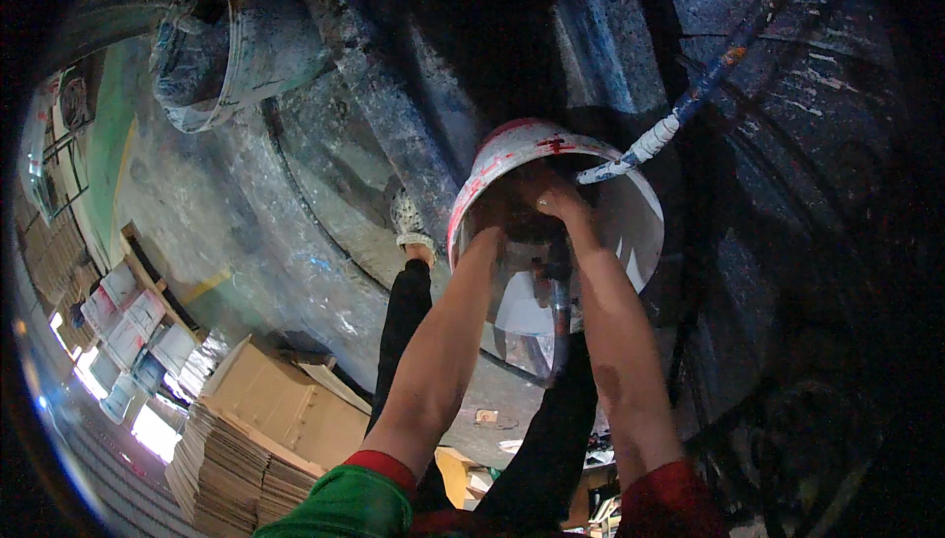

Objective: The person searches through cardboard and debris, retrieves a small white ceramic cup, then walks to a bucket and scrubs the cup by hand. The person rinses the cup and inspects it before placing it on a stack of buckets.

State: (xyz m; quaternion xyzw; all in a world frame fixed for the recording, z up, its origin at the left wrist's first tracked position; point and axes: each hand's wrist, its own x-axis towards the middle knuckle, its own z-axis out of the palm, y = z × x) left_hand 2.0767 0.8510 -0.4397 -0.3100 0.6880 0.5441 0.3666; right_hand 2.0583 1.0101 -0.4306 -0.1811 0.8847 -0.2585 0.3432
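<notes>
Paint-smeared bucket and two bare hands, seen from above. The white bucket (645, 218), streaked with red about its outer wall and rim, lies slightly right of centre, its mouth facing the viewer; whether it stands upright or tilted cannot be told. Both forearms reach into the mouth. The left hand (500, 208) lies in shadow within the bucket, and the spread of its fingers cannot be told. The right hand (557, 199) is bent inward beside it; what its fingers grasp, if anything, cannot be told either. A blue-stained pipe (645, 144) with a white, wrapped end slants from the upper right, its tip over the bucket's opening. To the left are a foot in a pale, speckled shoe (409, 217) and a dark trouser leg (402, 326). Farther out, at upper left, a second bucket (276, 46), stained and greyish, is near the edge of view. At lower left, flat cardboard (285, 405) is stacked.
</notes>
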